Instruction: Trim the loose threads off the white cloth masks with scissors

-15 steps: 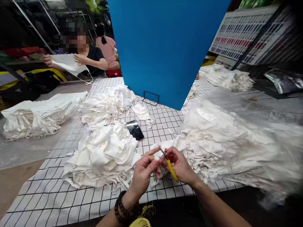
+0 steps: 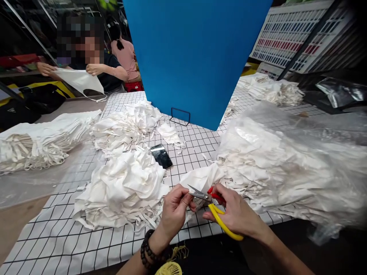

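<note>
My right hand (image 2: pixel 236 214) grips yellow-handled thread snips (image 2: pixel 213 208) with a red collar, blades parted and pointing left. My left hand (image 2: pixel 175 208), a dark bead bracelet on its wrist, pinches the edge of a white cloth piece (image 2: pixel 200 177) right at the blade tips. That piece lies at the near edge of a large heap of white cloth (image 2: pixel 275 172) on my right. A crumpled pile of white cloth (image 2: pixel 123 187) sits just left of my left hand.
The table has a white cover with a black grid (image 2: pixel 71 244). A black phone (image 2: pixel 161 156) lies mid-table. A blue board (image 2: pixel 197 57) stands behind on a wire stand. More white stacks (image 2: pixel 37 141) lie left. A person (image 2: pixel 94 68) handles white cloth at far left.
The snips have swung from pointing up-left to lying nearly level with blades parted. My right hand has shifted right and lower. My left hand stays pinching the cloth.
</note>
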{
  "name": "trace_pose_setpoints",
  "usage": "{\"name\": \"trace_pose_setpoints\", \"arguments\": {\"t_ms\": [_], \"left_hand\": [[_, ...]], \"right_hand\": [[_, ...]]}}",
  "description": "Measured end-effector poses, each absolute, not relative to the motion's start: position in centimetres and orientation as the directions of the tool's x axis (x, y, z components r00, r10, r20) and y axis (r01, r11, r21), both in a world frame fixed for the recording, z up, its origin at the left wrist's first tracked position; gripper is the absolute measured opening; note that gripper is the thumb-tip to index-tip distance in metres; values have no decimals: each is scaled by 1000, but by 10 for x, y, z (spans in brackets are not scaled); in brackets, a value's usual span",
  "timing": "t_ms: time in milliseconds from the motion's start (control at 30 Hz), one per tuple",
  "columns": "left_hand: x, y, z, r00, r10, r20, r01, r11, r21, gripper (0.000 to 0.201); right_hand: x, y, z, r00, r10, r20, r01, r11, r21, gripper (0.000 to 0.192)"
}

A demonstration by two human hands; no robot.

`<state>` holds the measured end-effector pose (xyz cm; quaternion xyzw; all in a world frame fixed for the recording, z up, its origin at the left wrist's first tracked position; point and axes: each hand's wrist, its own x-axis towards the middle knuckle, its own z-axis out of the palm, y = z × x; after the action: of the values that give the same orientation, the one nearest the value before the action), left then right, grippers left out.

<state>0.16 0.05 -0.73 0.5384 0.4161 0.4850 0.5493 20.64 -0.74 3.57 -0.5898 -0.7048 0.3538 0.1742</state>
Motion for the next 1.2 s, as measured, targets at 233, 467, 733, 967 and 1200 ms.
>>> {"name": "trace_pose_setpoints", "arguments": {"t_ms": [233, 467, 733, 967, 1200], "left_hand": [[2, 0, -6, 211, 974, 84, -102, -64, 993, 16], [0, 0, -8, 233, 969, 82, -107, -58, 993, 16], [-3, -1, -1, 263, 961, 88, -41, -80, 996, 21], [-7, 0, 1, 277, 956, 100, -54, -88, 995, 20], [-6, -1, 1, 277, 961, 11, -106, 19, 994, 23]], "right_hand": [[200, -5, 40, -245, 959, -143, 741, 90, -665, 44], [198, -7, 39, -236, 965, -113, 772, 116, -625, 41], [202, -11, 33, -259, 966, -25, 807, 202, -555, 35], [197, -7, 43, -291, 955, -58, 781, 202, -591, 38], [195, -8, 21, -264, 964, -15, 740, 192, -645, 36]]}}
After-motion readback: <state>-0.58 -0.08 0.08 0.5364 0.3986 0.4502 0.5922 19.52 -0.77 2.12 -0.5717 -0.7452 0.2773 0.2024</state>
